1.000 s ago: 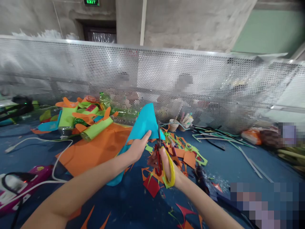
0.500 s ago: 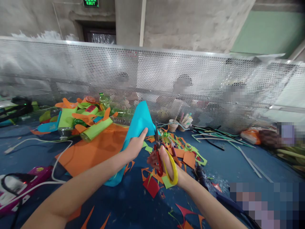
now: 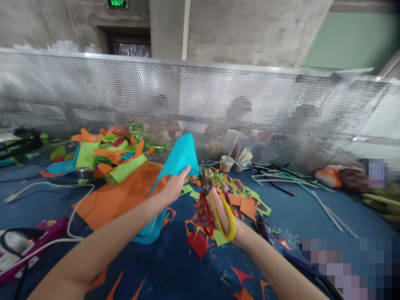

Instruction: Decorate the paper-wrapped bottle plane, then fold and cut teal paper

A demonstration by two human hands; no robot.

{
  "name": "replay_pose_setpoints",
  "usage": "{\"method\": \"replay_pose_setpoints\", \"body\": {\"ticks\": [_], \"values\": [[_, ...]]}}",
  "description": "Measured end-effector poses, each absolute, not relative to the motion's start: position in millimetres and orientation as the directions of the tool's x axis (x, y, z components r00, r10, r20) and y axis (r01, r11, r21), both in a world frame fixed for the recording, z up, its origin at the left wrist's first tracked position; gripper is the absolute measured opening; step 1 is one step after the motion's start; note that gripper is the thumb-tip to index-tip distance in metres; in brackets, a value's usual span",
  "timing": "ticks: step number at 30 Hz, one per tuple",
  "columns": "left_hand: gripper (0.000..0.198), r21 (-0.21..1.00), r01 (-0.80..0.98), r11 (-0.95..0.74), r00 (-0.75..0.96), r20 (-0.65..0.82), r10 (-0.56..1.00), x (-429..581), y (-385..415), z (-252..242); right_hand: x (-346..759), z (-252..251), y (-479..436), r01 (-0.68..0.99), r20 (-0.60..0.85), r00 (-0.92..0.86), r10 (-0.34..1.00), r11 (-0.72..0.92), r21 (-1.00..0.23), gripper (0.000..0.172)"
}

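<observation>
A large sheet of blue paper (image 3: pixel 183 154) stands folded over in my left hand (image 3: pixel 175 186), its lower part curving down to the table. My thumb lies on the near face of the paper. In my right hand (image 3: pixel 218 210) is a pair of scissors (image 3: pixel 230 218) with one yellow and one red handle, its dark blades pointing up. The blades are close to the right edge of the blue paper; whether they touch it I cannot tell. Beneath my left forearm lies an orange sheet (image 3: pixel 115 193). Paper scraps (image 3: pixel 248 207) are strewn around my right hand.
Paper-wrapped bottles (image 3: pixel 126 168) are heaped at the back left. A power strip (image 3: pixel 51 233) with white cables lies at the left. Two cups (image 3: pixel 227 163) with pens stand before a perforated metal screen (image 3: pixel 206 89). Thin strips (image 3: pixel 318 204) lie at the right.
The blue paper's upper part has tilted and its right edge has shifted left, away from the scissors. My left hand has moved slightly left, and the scissors have turned a little.
</observation>
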State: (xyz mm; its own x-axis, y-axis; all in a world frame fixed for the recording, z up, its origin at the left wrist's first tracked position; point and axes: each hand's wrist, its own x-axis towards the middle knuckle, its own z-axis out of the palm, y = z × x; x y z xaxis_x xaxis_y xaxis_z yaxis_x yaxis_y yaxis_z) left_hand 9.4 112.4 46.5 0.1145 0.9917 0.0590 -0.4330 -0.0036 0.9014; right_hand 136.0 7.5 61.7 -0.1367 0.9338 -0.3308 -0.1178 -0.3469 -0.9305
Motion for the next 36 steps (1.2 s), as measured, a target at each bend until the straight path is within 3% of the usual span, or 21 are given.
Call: {"method": "replay_pose_setpoints", "body": {"ticks": [5,10,15,20,28,36], "values": [[0.021,0.797,-0.593,0.113,0.192,0.004,0.981,11.2,113.9,58.8,136.6,58.1,7.5,-0.082,-0.273,-0.075,0.959,-0.279,-0.957,0.058],[0.015,0.726,-0.660,0.194,0.237,-0.044,0.971,6.0,118.1,63.2,135.3,63.8,-3.3,0.014,-0.299,-0.175,0.938,-0.302,-0.953,0.052],[0.021,0.690,-0.682,0.244,0.290,-0.051,0.956,0.8,122.3,65.7,131.8,68.3,-9.9,0.029,-0.296,-0.197,0.935,-0.296,-0.955,0.054],[0.024,0.676,-0.676,0.294,0.364,-0.041,0.931,2.3,118.6,65.8,128.5,68.5,-9.9,0.027,-0.328,-0.156,0.932,-0.328,-0.944,0.054],[0.020,0.688,-0.676,0.265,0.369,0.005,0.929,15.0,107.6,62.1,128.5,64.9,-11.8,0.132,-0.221,-0.079,0.972,-0.209,-0.969,0.048],[0.016,0.692,-0.669,0.272,0.354,-0.026,0.935,20.5,97.7,58.8,127.9,52.8,-2.5,-0.003,-0.234,-0.045,0.971,-0.234,-0.972,0.047]]}}
